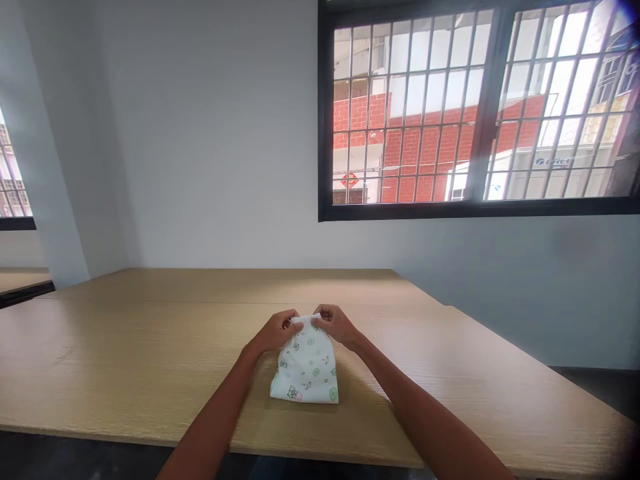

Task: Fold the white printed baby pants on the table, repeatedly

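A white folded cloth, printed with small green and dark cartoon figures, is on the table in front of me. Its lower edge is wide and rests near the table's front, while its far end is gathered narrower. My left hand pinches the far left corner between thumb and fingers. At the far right corner, my right hand grips the cloth the same way, thumb on the near face. The fingertips behind the cloth are partly hidden. What kind of cloth item it is, I cannot tell.
The light wooden table spreads to both sides, with a seam across it and its front edge close to me. A pale wall stands behind it. A dark-framed barred window is at the upper right.
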A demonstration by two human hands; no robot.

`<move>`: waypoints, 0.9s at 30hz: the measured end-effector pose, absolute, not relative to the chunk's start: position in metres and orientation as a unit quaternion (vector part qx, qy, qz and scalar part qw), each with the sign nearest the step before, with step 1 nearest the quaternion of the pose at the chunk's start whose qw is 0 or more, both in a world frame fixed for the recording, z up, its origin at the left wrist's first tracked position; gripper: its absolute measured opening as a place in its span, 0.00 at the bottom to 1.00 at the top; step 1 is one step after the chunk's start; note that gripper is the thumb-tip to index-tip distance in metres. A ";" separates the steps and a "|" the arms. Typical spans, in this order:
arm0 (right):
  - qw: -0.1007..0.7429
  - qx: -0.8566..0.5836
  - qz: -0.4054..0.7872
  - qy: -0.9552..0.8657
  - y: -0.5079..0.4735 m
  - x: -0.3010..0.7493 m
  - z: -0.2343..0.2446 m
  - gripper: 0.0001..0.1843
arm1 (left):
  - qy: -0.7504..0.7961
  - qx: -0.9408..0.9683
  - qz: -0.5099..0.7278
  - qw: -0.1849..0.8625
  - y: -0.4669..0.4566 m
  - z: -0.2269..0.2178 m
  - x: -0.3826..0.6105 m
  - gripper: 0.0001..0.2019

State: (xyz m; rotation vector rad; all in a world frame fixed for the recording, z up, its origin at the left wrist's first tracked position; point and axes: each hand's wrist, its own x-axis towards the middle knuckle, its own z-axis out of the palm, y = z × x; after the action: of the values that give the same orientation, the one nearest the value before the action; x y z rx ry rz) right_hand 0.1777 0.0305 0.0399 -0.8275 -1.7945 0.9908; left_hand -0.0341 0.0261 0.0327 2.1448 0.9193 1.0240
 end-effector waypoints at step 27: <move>0.430 -0.402 0.204 -0.782 0.038 0.177 0.013 0.07 | 0.418 0.829 0.338 0.153 0.043 0.003 -0.036 0.16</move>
State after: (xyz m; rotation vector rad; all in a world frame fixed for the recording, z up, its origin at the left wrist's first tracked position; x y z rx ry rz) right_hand 0.1773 0.0381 0.0133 -1.0039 -1.9521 0.5081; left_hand -0.0358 0.0427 0.0035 2.3775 1.1990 0.9703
